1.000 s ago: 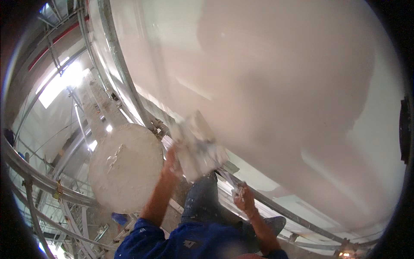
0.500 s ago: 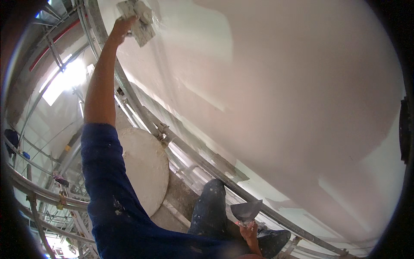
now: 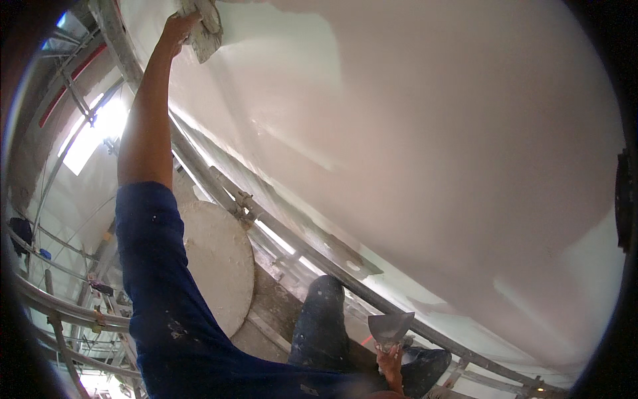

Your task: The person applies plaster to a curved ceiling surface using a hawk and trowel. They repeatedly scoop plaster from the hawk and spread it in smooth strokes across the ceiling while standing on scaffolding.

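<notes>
My left arm stretches up to the far left, and my left hand (image 3: 181, 30) is closed round a plaster-smeared trowel (image 3: 207, 41). The trowel's blade lies at the pale wall (image 3: 425, 146), which carries patches of wet-looking pinkish plaster over lighter green-white areas; whether the whole blade touches cannot be told. Low down, near my knees, my right hand (image 3: 390, 362) grips a putty knife (image 3: 391, 326) by its handle. Its wide dark blade points up, apart from the wall. Some plaster clings to the fingers of that hand.
A round board or tub top coated in cream plaster (image 3: 218, 266) stands beside my left arm. A metal scaffold pipe (image 3: 312, 266) runs diagonally between me and the wall, with a clamp (image 3: 244, 201) on it. More scaffold rails (image 3: 73, 306) and a bright window (image 3: 96, 136) are at the left.
My left hand has moved a little up and left with the trowel, whose blade now looks narrower. My right hand and the putty knife have shifted slightly right.
</notes>
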The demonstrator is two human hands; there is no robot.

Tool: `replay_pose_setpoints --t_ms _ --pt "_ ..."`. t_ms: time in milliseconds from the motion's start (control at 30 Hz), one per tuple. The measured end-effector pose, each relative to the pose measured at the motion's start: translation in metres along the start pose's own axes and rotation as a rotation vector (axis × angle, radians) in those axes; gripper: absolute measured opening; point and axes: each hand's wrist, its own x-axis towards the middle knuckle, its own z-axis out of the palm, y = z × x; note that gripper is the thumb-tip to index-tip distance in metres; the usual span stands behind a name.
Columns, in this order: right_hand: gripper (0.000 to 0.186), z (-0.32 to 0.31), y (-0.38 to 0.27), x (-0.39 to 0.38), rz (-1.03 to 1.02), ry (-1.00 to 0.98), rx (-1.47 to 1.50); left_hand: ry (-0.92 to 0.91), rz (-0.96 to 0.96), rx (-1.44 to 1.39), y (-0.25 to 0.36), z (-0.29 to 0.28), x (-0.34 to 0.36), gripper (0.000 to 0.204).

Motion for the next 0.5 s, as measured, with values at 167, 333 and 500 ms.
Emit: replay_pose_setpoints --t_ms 167,333,500 --pt "0.037 0.020 0.000 -0.037 0.041 -0.070 -0.051 -0.017 0.142 -0.057 0.063 0.044 -0.065 0.037" --pt "0.043 0.015 0.004 -0.040 0.114 0.092 -0.093 0.092 0.261 0.018 0.123 0.095 -0.121 0.036" --pt "0.041 0.030 0.006 -0.067 0.279 0.086 0.192 0.283 0.235 0.293 0.210 0.161 -0.201 0.036"
